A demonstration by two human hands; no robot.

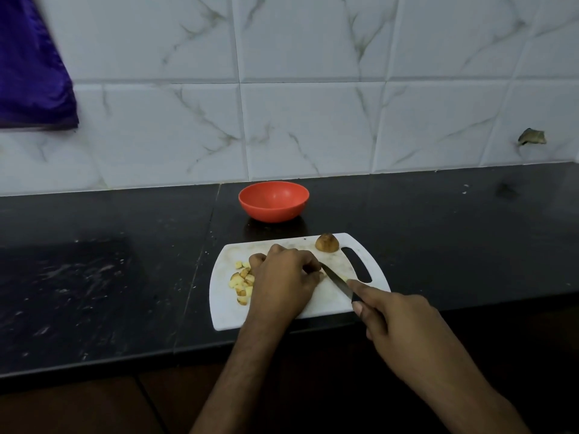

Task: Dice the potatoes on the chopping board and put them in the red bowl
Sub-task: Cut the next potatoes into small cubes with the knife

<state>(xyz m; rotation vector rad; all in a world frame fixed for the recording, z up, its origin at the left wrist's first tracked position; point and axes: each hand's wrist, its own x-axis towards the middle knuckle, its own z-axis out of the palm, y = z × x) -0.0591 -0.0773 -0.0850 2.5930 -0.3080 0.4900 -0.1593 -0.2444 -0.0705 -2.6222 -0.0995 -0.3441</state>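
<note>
Black stone counter (103,277) fills mid-frame. Nearest us, our right hand (398,324) grips a dark-handled kitchen knife (336,281), blade angled toward frame centre. Our left hand (283,281) curls, knuckles up, on the white plastic chopping board (225,308); whatever it grasps is hidden. Diced potato cubes (242,281) lie just left, a brown-skinned potato half (326,242) at the board's far edge. Beyond, the round red bowl (273,201) sits before marbled white tiles (313,89); purple cloth (29,64) hangs upper left.

Pale diced potato pieces (242,281) and a brown potato half (326,243) on white chopping board (329,300), empty red bowl (273,201) beyond
</note>
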